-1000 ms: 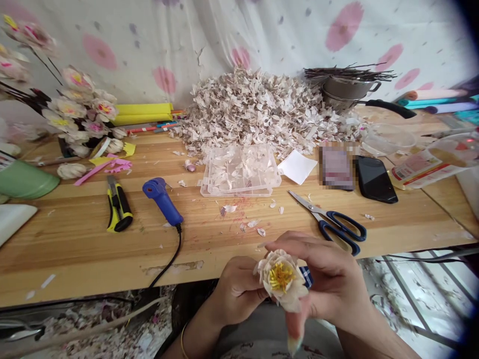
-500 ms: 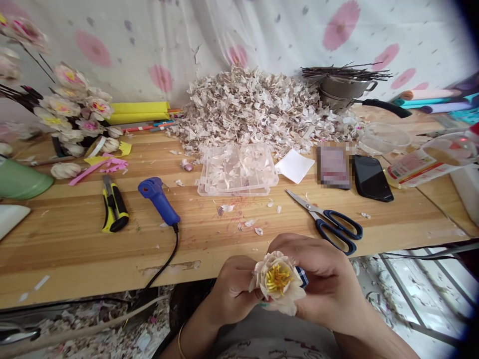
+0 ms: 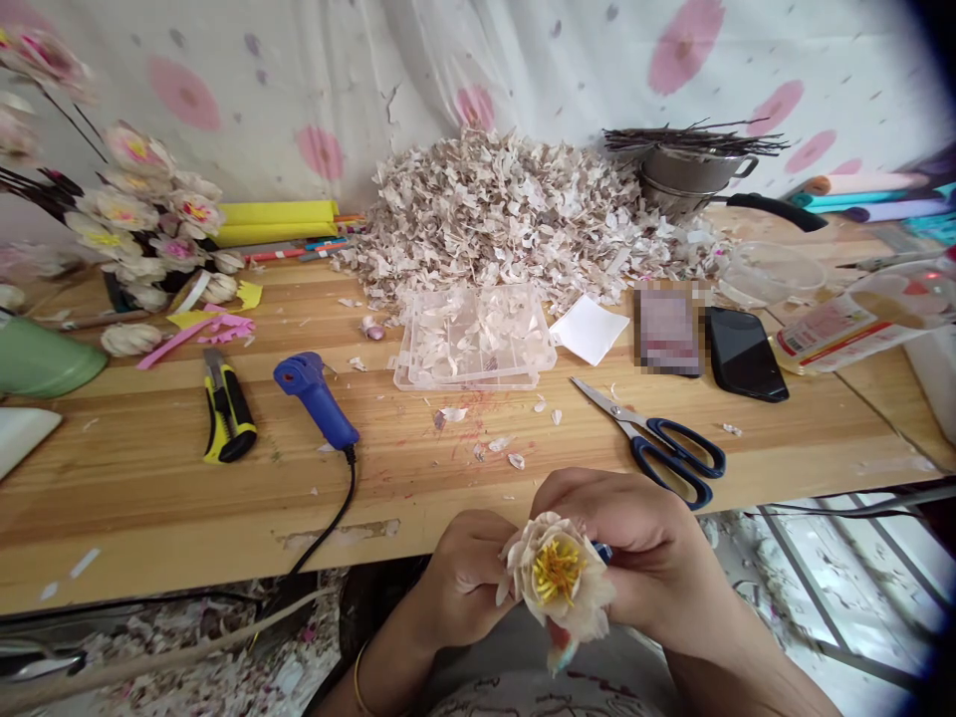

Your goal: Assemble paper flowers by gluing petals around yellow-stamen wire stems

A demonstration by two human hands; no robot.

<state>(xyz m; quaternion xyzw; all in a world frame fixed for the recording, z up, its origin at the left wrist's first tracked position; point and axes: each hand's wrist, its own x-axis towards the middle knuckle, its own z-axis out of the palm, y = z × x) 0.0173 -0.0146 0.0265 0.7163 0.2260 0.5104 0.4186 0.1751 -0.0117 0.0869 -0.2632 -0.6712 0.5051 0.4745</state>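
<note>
A handmade flower with cream-white petals and yellow stamens faces up toward me, just off the bench's front edge. My left hand is closed on it from the left, fingertips tucked behind the petals. From the right, my right hand is also closed around it, its fingers curled over the far side. A small blue thing peeks out between the flower and my right hand; its kind cannot be made out. Below the petals a reddish and teal tip shows. The stem is hidden.
Navy-handled scissors lie just beyond my right hand. A blue corded tool and a yellow-black utility knife lie left. Behind are a clear compartment box, a heap of petals, a phone and a tilted bottle.
The flower has turned slightly in my hands, and the reddish-teal tip beneath it has come into view. Less of the blue thing shows. Both hands stay nearly in place.
</note>
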